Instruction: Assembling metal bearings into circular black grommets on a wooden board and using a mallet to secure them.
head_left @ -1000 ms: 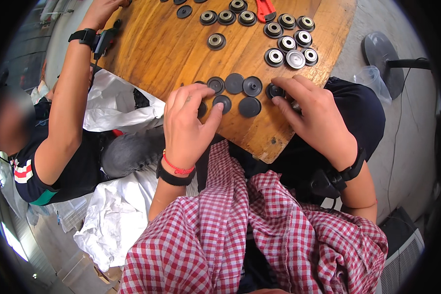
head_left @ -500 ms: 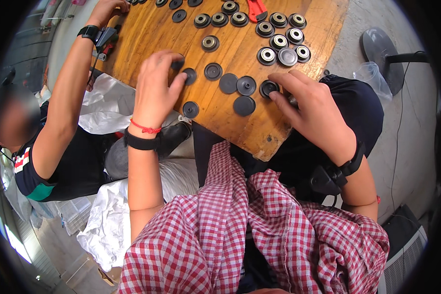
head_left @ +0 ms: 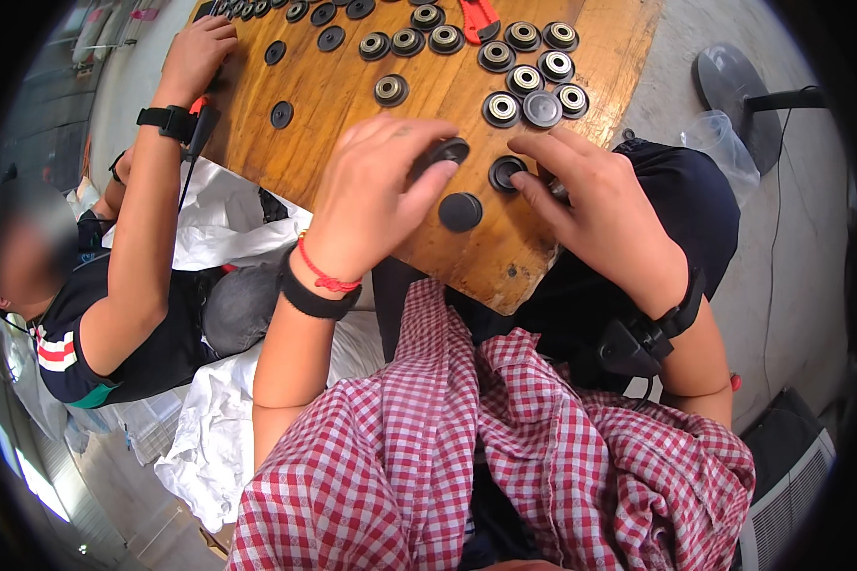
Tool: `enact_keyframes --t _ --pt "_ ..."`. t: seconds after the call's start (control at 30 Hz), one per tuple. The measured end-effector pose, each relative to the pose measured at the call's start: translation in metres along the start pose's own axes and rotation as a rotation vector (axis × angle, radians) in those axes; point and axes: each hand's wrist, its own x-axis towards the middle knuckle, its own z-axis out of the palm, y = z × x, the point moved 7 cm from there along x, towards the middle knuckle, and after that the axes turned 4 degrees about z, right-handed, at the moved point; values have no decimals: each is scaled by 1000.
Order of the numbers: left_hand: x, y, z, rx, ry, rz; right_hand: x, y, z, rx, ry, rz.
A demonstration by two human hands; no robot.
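Grey concrete floor (head_left: 790, 219) surrounds a worn wooden table (head_left: 352, 105) that fills the far middle of the scene, its near corner pointing at the person's checked lap. On the left a co-worker sits beside white sacks (head_left: 209, 238), one hand (head_left: 198, 55) on the table's far left edge. A fan base (head_left: 728, 86) stands on the right. Rows of round black discs and metal-centred rings (head_left: 528, 71) cover the far half.

The left hand (head_left: 376, 195) curls its fingers round a black disc (head_left: 445, 152), gripping it just above the wood. Just right, the right hand (head_left: 605, 209) pinches a ringed disc (head_left: 505, 172) lying flat. A plain cap (head_left: 460, 211) lies nearer, between both hands.
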Motion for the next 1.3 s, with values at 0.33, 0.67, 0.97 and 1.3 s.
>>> enact_keyframes --t 0.33,0.67,0.97,1.3 --pt "-8 -10 -6 -14 -91 27 -2 2 -5 -14 6 -1" --pt "-20 -9 3 -189 34 -109 -2 4 -10 -2 4 25" --pt "-67 -61 -18 -11 386 -391 -8 8 -13 -9 20 30" --pt "-95 -19 12 120 218 -377 -11 14 -14 -33 19 40"
